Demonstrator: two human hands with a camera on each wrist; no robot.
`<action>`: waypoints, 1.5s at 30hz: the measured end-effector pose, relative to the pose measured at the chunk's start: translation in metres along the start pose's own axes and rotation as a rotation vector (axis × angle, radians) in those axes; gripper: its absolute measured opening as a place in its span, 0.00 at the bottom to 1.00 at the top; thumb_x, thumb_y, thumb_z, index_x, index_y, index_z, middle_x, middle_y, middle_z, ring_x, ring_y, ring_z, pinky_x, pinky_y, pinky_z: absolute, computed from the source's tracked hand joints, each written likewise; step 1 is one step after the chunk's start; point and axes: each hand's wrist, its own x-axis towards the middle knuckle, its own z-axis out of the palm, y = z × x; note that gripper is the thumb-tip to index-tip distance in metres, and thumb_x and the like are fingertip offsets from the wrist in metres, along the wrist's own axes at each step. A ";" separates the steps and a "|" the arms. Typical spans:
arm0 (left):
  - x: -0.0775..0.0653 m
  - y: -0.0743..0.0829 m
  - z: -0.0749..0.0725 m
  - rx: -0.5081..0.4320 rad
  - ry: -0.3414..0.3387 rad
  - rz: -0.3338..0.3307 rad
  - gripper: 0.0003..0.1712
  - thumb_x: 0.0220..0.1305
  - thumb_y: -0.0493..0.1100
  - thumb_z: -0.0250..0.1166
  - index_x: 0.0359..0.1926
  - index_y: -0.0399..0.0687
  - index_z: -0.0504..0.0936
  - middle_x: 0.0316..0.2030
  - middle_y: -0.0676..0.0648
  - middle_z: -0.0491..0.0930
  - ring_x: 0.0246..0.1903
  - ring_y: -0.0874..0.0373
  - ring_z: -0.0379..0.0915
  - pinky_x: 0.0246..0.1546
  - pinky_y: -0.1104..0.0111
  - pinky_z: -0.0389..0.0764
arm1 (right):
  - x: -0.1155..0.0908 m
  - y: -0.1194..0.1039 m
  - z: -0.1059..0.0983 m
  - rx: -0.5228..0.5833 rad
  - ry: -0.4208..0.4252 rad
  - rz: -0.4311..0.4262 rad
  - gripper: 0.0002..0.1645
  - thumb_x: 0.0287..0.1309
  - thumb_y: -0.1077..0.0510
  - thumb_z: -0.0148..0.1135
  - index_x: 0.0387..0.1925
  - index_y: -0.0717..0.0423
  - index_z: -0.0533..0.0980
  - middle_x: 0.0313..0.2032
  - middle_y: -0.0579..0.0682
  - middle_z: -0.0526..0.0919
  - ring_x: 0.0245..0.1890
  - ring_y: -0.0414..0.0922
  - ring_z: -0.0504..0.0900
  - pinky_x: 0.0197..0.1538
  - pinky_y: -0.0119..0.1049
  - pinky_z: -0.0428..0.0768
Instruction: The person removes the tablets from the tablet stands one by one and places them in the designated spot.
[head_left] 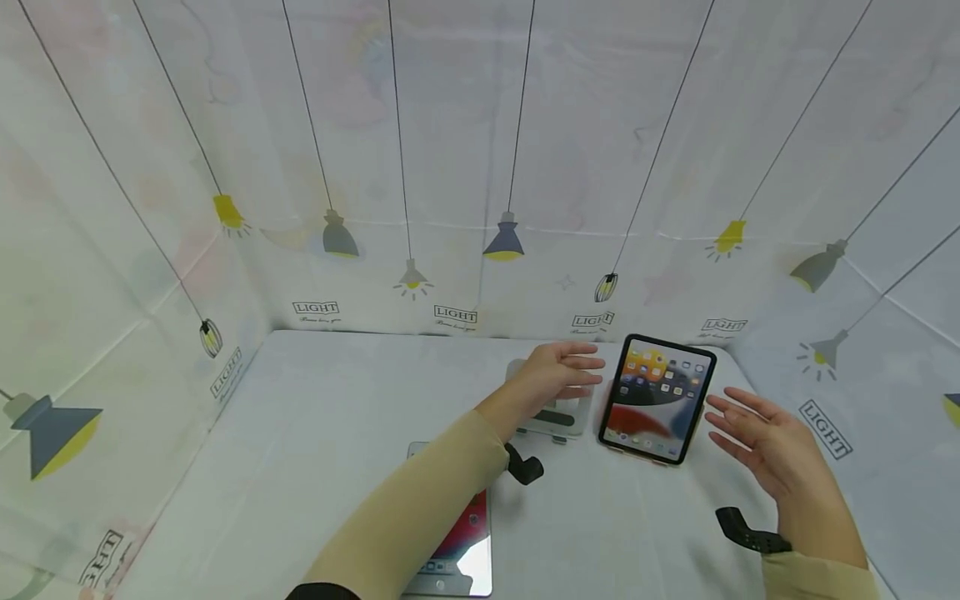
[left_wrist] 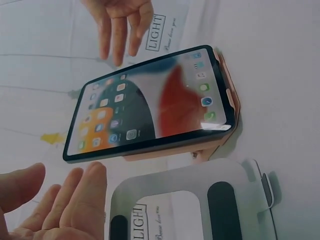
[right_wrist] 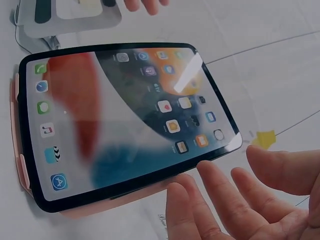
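Note:
A black-framed tablet (head_left: pixel 658 398), its screen lit with app icons, leans upright on a rose-gold stand (right_wrist: pixel 15 130) at the back right of the table. To its left, my left hand (head_left: pixel 557 373) is held over a silver stand (left_wrist: pixel 220 175) with dark pads, fingers extended and holding nothing. On the other side my right hand (head_left: pixel 780 446) has its fingers loosely spread, fingertips close by the tablet's right edge in the right wrist view. Most of the rose-gold stand is hidden behind the tablet.
A second tablet (head_left: pixel 476 562) with a red picture on its screen lies flat near the front, partly hidden under my left sleeve (head_left: pixel 420 500). A white cloth backdrop (head_left: pixel 465 150) printed with hanging lamps encloses the white table (head_left: pixel 315 417) at the back and sides.

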 end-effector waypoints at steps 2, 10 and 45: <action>0.004 0.002 0.003 0.006 -0.001 -0.002 0.25 0.77 0.33 0.63 0.70 0.52 0.81 0.62 0.47 0.88 0.59 0.52 0.88 0.66 0.52 0.85 | 0.001 0.000 -0.001 0.006 -0.001 -0.008 0.18 0.77 0.64 0.61 0.57 0.37 0.77 0.49 0.34 0.91 0.49 0.38 0.92 0.48 0.36 0.92; 0.013 0.007 0.011 0.024 0.031 -0.021 0.30 0.74 0.28 0.63 0.72 0.54 0.79 0.64 0.46 0.86 0.65 0.49 0.84 0.65 0.55 0.86 | 0.008 -0.005 -0.004 -0.026 0.001 -0.003 0.25 0.78 0.64 0.61 0.68 0.44 0.68 0.50 0.32 0.90 0.50 0.36 0.91 0.49 0.34 0.91; 0.040 0.010 0.025 0.143 0.016 -0.010 0.30 0.68 0.25 0.66 0.69 0.46 0.82 0.60 0.42 0.88 0.59 0.50 0.88 0.63 0.57 0.88 | 0.035 -0.010 -0.017 -0.032 -0.003 -0.005 0.31 0.72 0.66 0.67 0.70 0.43 0.73 0.49 0.37 0.91 0.49 0.38 0.91 0.50 0.35 0.92</action>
